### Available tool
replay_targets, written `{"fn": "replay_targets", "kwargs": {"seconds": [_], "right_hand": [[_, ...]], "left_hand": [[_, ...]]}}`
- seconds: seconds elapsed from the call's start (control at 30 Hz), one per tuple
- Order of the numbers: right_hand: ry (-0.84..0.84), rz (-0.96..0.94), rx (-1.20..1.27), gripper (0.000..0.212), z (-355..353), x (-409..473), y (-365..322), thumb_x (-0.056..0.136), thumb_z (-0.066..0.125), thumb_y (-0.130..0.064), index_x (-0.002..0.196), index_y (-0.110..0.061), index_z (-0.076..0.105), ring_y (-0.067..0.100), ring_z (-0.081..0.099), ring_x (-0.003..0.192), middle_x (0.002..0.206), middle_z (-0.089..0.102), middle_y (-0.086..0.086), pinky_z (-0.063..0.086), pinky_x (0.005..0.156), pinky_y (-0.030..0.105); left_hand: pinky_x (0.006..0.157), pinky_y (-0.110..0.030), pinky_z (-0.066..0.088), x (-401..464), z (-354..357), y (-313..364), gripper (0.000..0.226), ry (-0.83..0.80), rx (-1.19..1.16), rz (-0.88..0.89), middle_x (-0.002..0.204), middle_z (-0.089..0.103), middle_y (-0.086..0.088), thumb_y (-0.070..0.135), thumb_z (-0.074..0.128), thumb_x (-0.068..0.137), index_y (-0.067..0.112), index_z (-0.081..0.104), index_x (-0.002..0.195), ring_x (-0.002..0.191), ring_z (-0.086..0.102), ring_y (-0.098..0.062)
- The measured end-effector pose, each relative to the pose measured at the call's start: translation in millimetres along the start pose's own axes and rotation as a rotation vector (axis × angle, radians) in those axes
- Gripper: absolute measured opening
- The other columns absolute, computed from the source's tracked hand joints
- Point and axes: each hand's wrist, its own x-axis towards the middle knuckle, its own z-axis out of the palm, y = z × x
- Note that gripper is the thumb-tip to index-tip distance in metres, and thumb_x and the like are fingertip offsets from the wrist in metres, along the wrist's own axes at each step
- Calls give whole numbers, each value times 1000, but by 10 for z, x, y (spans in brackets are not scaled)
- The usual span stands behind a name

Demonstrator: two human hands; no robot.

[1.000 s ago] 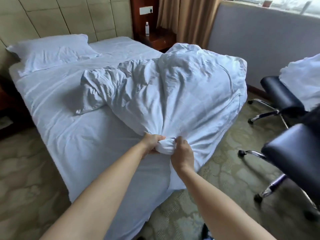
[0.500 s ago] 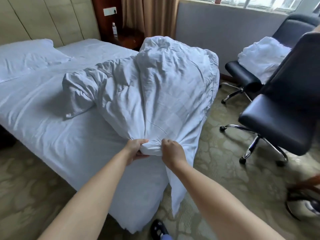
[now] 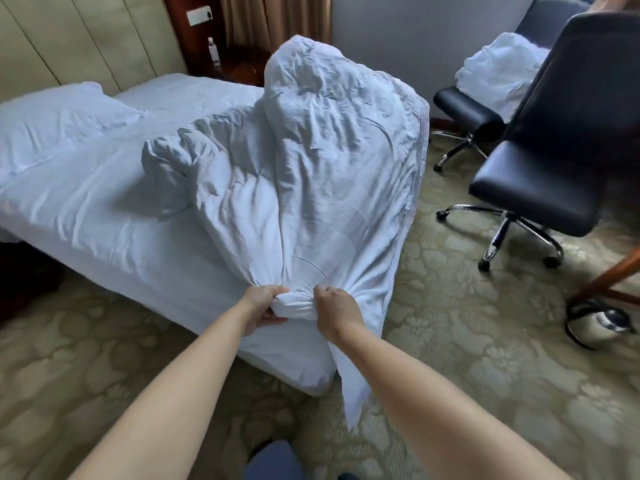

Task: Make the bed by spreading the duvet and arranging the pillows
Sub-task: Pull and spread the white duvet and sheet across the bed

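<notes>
Bed point(image 3: 104, 216): covered in a white fitted sheet, creased, running from the padded headboard point(image 3: 86, 43) at upper left to the near corner at lower centre. It stands on patterned carpet point(image 3: 467, 358).

Duvet point(image 3: 311, 174): white, heaped and crumpled, lying across the foot end of the bed. One part stands up in a tall peak near the far edge; a rolled fold trails off to the left over the sheet. Its right side hangs over the edge of the mattress, and a narrow tail of cloth drops below the hands toward the carpet. The cloth is gathered to a tight bunch at the near edge.

Office chairs: one dark chair point(image 3: 554, 161) on a chrome wheeled base stands near the bed on the right. A second dark chair point(image 3: 467, 109) stands behind it and carries a white bundle of bedding point(image 3: 498, 74).

Pillow point(image 3: 52, 123): white, lying flat at the head of the bed on the left side, well apart from the duvet.

Left hand point(image 3: 265, 304): fingers curled round the gathered bunch of duvet from the left, gripping it.

Right hand point(image 3: 337, 310): fingers curled round the same bunch from the right, gripping it. The two hands sit just beside each other with the bunch between them.

Bottle point(image 3: 213, 54): small, upright on the bedside cabinet beyond the bed.
</notes>
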Motion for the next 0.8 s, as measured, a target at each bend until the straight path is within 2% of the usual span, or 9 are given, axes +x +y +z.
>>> {"fn": "replay_targets", "kwargs": {"seconds": [0.23, 0.37, 0.47, 0.57, 0.63, 0.7, 0.73, 0.77, 0.8], "right_hand": [[61, 135, 20, 30, 130, -131, -522, 81, 41, 8, 108, -3, 49, 36, 55, 106, 111, 59, 19, 43, 83, 38], [98, 259, 77, 29, 262, -372, -1031, 81, 41, 10, 104, -5, 49, 32, 54, 100, 106, 58, 16, 34, 73, 31], [81, 284, 90, 32, 411, -506, -1379, 80, 39, 13, 104, -4, 50, 32, 54, 98, 106, 58, 16, 32, 71, 30], [-53, 296, 67, 36, 630, -594, -1599, 82, 44, 8, 115, -6, 48, 32, 49, 110, 116, 52, 14, 40, 82, 33], [-211, 292, -16, 46, 786, -632, -1671, 85, 53, -4, 130, -11, 43, 31, 42, 121, 127, 46, 12, 40, 93, 38], [-317, 272, -83, 57, 893, -612, -1715, 86, 59, -16, 139, -17, 37, 30, 35, 129, 137, 41, 11, 36, 102, 39], [-335, 261, -100, 62, 916, -578, -1748, 85, 61, -20, 142, -19, 35, 29, 33, 132, 141, 38, 10, 34, 106, 39], [-334, 250, -99, 66, 928, -521, -1781, 85, 62, -22, 144, -19, 33, 29, 30, 135, 144, 35, 10, 31, 109, 39], [-323, 239, -82, 67, 923, -444, -1817, 85, 62, -23, 145, -19, 32, 28, 28, 137, 147, 33, 9, 30, 111, 39]], "left_hand": [[49, -26, 55, -83, -467, -87, 12, -113, 55, 35, 73, 54, -6, 16, 53, 94, 11, 61, 86, 61, 52, -15], [52, -28, 55, -214, -856, -209, 15, -160, 78, 38, 73, 54, -6, 15, 51, 94, 8, 61, 103, 60, 51, -16], [52, -28, 55, -301, -1171, -415, 16, -169, 86, 33, 77, 55, -7, 14, 52, 94, 7, 60, 105, 64, 53, -16], [54, -28, 54, -325, -1490, -642, 16, -186, 168, -1, 78, 55, -7, 19, 53, 94, 8, 58, 104, 64, 54, -17], [52, -25, 49, -298, -1736, -740, 24, -218, 366, -3, 86, 56, -7, 29, 52, 96, 9, 53, 111, 68, 56, -18], [73, -32, 47, -254, -1992, -762, 35, -237, 541, -37, 111, 56, -9, 35, 48, 98, 12, 47, 125, 96, 61, -24], [84, -36, 44, -217, -2106, -744, 36, -241, 593, -45, 120, 53, -9, 35, 46, 99, 14, 45, 128, 109, 58, -26], [88, -37, 43, -185, -2195, -711, 30, -239, 623, -35, 118, 52, -10, 31, 45, 100, 14, 47, 124, 108, 56, -27], [85, -35, 44, -125, -2264, -671, 20, -235, 656, -13, 109, 51, -11, 27, 44, 100, 14, 49, 115, 98, 54, -26]]}}
